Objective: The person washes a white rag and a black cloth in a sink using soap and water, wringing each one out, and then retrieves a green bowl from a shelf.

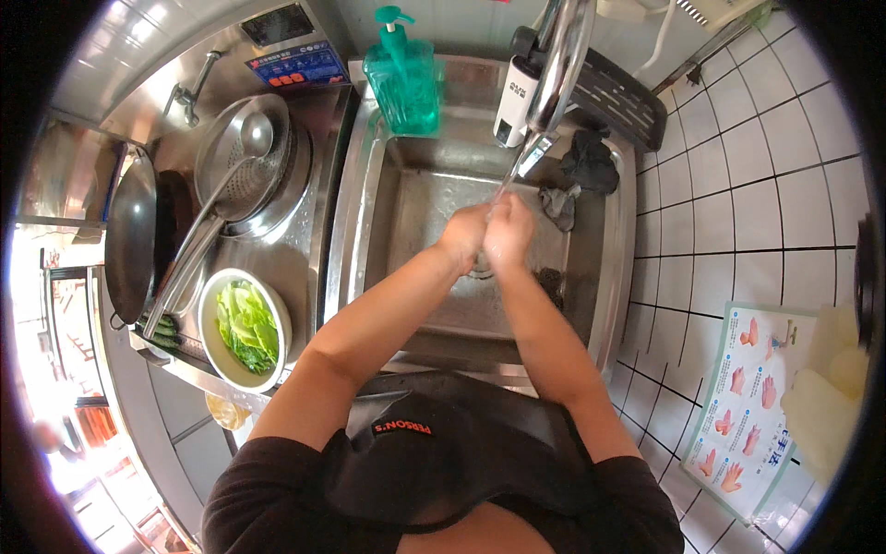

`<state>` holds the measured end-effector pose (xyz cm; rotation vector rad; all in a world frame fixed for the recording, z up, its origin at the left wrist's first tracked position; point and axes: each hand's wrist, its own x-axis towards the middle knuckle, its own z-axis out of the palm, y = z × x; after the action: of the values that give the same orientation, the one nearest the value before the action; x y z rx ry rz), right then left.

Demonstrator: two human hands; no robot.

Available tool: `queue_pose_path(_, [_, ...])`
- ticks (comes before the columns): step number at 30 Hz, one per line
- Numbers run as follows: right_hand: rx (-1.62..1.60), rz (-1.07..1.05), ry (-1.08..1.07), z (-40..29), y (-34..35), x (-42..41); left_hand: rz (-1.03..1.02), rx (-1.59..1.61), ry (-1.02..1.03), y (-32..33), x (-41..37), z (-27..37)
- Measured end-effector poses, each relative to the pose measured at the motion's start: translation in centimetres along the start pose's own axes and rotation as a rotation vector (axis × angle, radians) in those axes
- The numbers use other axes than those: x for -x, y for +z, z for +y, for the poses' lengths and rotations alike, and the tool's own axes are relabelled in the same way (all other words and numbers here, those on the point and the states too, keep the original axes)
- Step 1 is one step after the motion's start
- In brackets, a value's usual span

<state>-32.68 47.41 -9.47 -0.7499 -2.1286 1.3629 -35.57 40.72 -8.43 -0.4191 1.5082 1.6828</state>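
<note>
Over the stainless steel sink (429,305), my left hand (465,232) and my right hand (511,228) press against each other under a stream of water (511,176). The water falls from the chrome faucet (554,90) above them. Both hands are wet and slightly blurred. Their fingers look curled inward, and I cannot tell whether anything is between them. Below my hands, the drain (482,266) is partly hidden. A dark cloth (590,163) hangs over the sink's far right corner, with a grey rag (559,208) just below it.
A green pump bottle (403,90) and a white electric faucet heater unit (516,100) stand behind the basin. Left, the steel counter holds a strainer with a ladle (242,159), a wok (131,235) and a bowl of leafy greens (246,325). A tiled wall (740,215) borders the right.
</note>
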Motion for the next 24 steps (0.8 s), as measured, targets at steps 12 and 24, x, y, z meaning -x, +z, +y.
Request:
queue_pose_path(12, [-0.544, -0.438, 0.582, 1.4, -1.9, -2.8, -0.502, 0.629, 0.004, -3.1, 2.9, 2.9])
queue_pose_path(24, [-0.922, -0.459, 0.427, -0.6, -4.9, -3.9, -0.36, 0.346, 0.284, -5.4, 2.8, 2.0])
